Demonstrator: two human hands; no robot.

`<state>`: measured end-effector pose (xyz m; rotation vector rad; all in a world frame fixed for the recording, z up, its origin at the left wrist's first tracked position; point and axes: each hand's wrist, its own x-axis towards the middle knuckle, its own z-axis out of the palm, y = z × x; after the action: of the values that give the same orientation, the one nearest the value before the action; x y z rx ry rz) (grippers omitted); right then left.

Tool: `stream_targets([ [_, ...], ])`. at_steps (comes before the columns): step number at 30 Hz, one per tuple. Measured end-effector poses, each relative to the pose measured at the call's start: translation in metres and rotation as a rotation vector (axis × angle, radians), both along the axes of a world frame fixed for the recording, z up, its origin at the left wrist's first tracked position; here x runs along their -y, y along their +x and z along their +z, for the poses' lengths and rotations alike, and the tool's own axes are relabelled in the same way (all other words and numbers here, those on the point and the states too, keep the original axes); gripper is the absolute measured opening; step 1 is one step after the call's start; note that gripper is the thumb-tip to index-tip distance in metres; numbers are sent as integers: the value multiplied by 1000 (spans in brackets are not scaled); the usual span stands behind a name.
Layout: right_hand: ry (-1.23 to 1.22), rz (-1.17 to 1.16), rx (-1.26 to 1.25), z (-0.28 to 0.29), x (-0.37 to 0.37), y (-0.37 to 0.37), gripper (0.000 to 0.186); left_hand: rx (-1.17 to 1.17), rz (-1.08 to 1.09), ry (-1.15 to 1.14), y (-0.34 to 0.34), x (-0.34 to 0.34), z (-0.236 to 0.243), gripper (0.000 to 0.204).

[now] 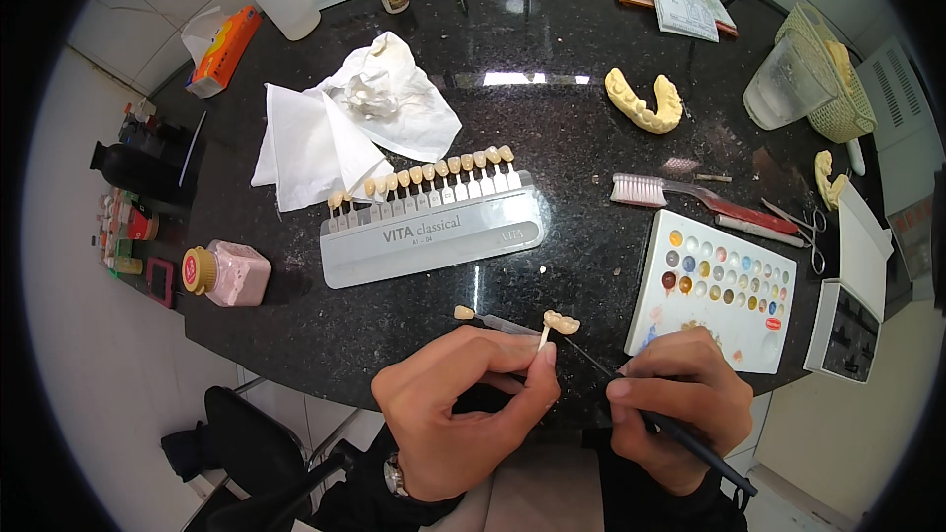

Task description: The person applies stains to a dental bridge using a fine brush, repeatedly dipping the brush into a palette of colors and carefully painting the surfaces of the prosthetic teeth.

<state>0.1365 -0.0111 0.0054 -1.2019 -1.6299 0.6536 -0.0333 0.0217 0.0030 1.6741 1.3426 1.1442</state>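
My left hand is closed, pinching a short pale stick between thumb and finger. A small tooth-coloured dental bridge sits on the stick's upper end. Just beyond these fingers is a single shade tab with a narrow grey shank; I cannot tell whether it is held or lies on the table. My right hand grips a dark, slim-handled brush. The brush's thin tip points left, close to the bridge; whether they touch is unclear. Right of the bridge lies a white paint palette with several coloured wells.
A grey shade guide with tooth tabs lies ahead, before crumpled tissues. A pink-filled jar stands left. Toward the right are a yellowish dental cast, a toothbrush, scissors and a plastic cup.
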Motion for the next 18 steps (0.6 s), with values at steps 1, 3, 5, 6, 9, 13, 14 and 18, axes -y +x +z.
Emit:
stream_targets([
  [1,-9,-1,2,0,0,0,36,2,-3,-4,0,0,0,7],
  [3,-7,-1,5,0,0,-1,35,7,-2,-18,0,0,0,7],
  [5,-15,-4,15,1,-1,-1,34,7,0,-23,0,0,0,7],
  [6,-23,-8,23,2,-1,-2,34,5,1,-21,0,0,0,7],
  [9,-22,-15,39,1,0,-1,34,2,0,-20,0,0,0,7],
  [13,-14,-5,49,2,2,1,34,1,-8,-19,-1,0,1,7],
  [14,-9,-6,44,1,1,1,34,-1,-6,-20,-1,0,0,7],
  [18,-12,-18,40,1,0,-1,34,3,2,-26,0,0,0,7],
])
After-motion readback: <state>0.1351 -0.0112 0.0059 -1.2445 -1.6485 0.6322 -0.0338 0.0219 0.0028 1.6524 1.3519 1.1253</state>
